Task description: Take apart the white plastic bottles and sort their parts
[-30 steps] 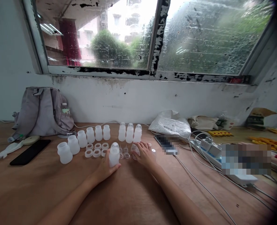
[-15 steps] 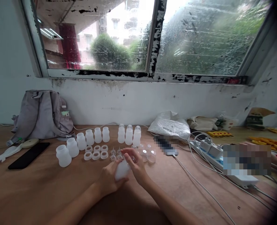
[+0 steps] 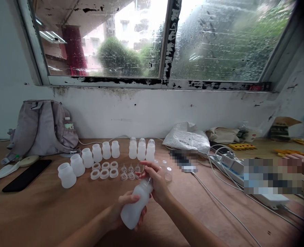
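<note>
A frosted white baby bottle (image 3: 134, 209) lies tilted across my hands, its base toward me and its top pointing up to the right. My left hand (image 3: 119, 208) is wrapped round the body. Closed about the top end is my right hand (image 3: 155, 181), whose fingers partly hide the collar there. Just beyond stand two rows of clear nipples (image 3: 127, 172), with white collar rings (image 3: 104, 170) to their left. Several clear dome caps (image 3: 168, 174) sit behind my right hand, partly covered by it. Several open bottle bodies (image 3: 87, 157) curve along the left.
Three capped bottles (image 3: 141, 151) stand at the back. A grey backpack (image 3: 42, 127) and a black phone (image 3: 27, 175) are on the left. To the right lie a plastic bag (image 3: 186, 136), cables and a power strip (image 3: 266, 198). Another person's hand (image 3: 300, 163) shows at the far right.
The bottle has come nearer to me and now tilts up to the right. My left hand has moved down with it; my right hand has moved to the right, round its top.
</note>
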The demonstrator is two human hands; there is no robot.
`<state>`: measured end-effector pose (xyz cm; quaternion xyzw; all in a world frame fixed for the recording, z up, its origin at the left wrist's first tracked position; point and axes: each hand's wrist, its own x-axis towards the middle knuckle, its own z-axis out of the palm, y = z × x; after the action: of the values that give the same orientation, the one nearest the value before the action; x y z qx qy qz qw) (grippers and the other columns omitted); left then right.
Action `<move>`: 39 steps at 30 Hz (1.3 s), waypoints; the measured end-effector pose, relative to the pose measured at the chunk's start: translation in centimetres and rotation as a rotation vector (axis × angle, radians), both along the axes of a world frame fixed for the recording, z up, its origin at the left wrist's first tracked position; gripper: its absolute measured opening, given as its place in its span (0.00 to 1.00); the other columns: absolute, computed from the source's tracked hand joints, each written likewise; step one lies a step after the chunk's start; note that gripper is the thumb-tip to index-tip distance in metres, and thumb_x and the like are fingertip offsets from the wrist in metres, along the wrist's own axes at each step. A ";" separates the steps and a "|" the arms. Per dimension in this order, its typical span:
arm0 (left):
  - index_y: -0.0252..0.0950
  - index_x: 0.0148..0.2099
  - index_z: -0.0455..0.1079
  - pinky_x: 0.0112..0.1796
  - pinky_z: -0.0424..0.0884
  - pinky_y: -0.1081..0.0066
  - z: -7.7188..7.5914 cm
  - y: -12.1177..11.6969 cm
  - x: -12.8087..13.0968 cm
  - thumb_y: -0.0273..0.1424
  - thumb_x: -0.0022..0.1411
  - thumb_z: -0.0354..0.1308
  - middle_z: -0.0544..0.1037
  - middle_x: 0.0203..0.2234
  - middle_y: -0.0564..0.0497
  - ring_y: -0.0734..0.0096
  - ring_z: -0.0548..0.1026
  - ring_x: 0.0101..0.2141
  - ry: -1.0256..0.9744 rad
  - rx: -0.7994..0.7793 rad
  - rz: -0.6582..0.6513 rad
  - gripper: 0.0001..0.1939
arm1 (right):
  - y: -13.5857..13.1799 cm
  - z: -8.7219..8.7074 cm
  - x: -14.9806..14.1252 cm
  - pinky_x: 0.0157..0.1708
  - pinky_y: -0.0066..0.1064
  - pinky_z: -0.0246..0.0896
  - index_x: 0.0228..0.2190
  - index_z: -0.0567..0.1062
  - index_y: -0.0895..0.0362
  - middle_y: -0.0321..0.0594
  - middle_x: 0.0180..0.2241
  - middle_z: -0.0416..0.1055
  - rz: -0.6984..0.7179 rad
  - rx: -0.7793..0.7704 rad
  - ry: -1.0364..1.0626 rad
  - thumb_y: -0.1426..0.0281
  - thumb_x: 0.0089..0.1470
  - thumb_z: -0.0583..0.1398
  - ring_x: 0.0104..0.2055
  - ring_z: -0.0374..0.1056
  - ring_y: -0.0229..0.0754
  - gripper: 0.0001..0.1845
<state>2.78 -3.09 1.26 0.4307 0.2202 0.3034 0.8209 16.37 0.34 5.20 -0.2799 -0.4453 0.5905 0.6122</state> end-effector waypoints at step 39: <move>0.34 0.39 0.62 0.25 0.67 0.70 -0.8 1.8 -1.6 0.43 0.51 0.54 0.71 0.27 0.50 0.69 0.71 0.26 0.344 0.449 0.759 0.19 | 0.2 -4.1 10.1 0.45 0.44 0.53 0.40 0.66 0.55 0.47 0.41 0.64 -0.591 0.532 -1.363 0.64 0.47 0.56 0.46 0.60 0.51 0.17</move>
<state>1.15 -1.34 0.44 0.5308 0.4238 0.5462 0.4903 26.45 0.55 1.14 -0.5309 -0.7559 -0.0251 0.3822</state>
